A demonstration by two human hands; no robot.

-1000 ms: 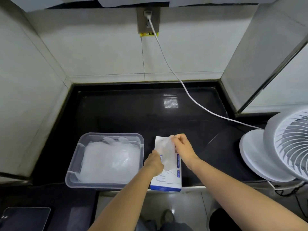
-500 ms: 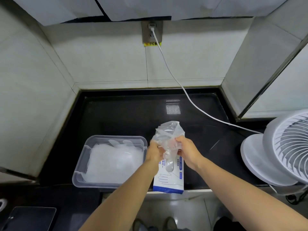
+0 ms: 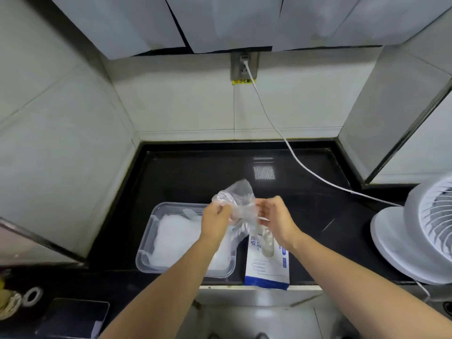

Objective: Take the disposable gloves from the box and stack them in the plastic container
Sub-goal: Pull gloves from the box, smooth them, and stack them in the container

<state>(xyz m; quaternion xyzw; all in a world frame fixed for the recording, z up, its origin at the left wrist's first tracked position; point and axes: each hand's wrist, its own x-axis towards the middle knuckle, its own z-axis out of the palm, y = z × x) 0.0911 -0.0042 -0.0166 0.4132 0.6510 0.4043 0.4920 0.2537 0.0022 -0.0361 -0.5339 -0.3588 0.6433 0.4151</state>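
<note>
A crumpled clear disposable glove (image 3: 238, 199) hangs in the air between my hands, above the counter. My left hand (image 3: 216, 217) grips its left side and my right hand (image 3: 275, 216) pinches its right side. Below them lies the white and blue glove box (image 3: 267, 267) at the counter's front edge, with glove plastic showing at its opening. To its left stands the clear plastic container (image 3: 152, 231), holding a flat stack of translucent gloves (image 3: 176, 238). My left forearm crosses over the container's right part.
A white fan (image 3: 420, 231) stands at the right end of the black counter (image 3: 195, 174). Its white cable (image 3: 291, 152) runs across the counter to a wall socket (image 3: 244, 67). A dark tablet-like slab (image 3: 73, 316) lies low at the left.
The glove was pulled up out of the box and lifted. My hands have moved apart and toward the left, stretching the glove between them above the container's right edge.
</note>
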